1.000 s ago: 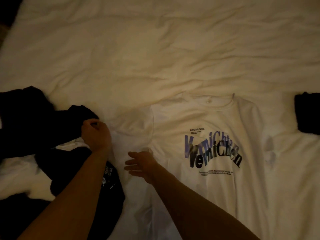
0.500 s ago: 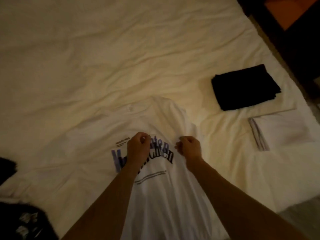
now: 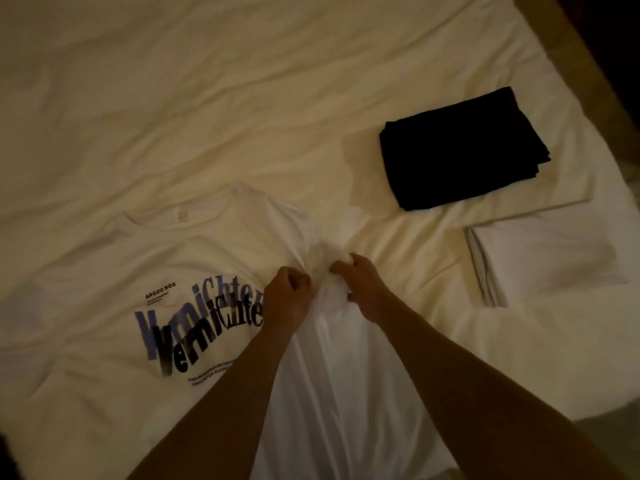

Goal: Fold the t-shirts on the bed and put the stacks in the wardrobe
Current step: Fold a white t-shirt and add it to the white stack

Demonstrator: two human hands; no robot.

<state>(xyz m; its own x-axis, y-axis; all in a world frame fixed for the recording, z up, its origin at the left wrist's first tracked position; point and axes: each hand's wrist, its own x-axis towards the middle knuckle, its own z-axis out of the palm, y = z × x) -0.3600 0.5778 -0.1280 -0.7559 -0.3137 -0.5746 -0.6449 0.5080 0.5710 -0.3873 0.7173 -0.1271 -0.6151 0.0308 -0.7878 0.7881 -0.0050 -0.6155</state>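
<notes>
Our fingers (image 3: pixel 294 282) are curled tight, and from the head camera, the only view we have, both sets are bunching white cloth. The left hand (image 3: pixel 287 299) pinches a gather of the white t-shirt (image 3: pixel 194 265) just right of its printed lettering, knuckles up. The right hand (image 3: pixel 363 289) grips the same bunch from the other side, thumb and fingers closed round it, so the two hands sit nearly touching with the wad of fabric between them. We judge that we hold it this way to draw in the shirt's right shoulder and sleeve toward the middle, the first lengthwise fold.

The shirt lies face up on the bed (image 3: pixel 242 98), collar away from us and hem toward us under our forearms. Its left half is flat and its right half is pulled into creases that run to our fingertips. So the cloth is inside the grip, not beside it.

Further right, well apart from the hands, a folded black stack (image 3: pixel 460 150) sits on the sheet. Nearer the bed's corner lies a folded white stack (image 3: pixel 540 258). They are likely parked there, out of the working space, until they go to the wardrobe, which we cannot see.
</notes>
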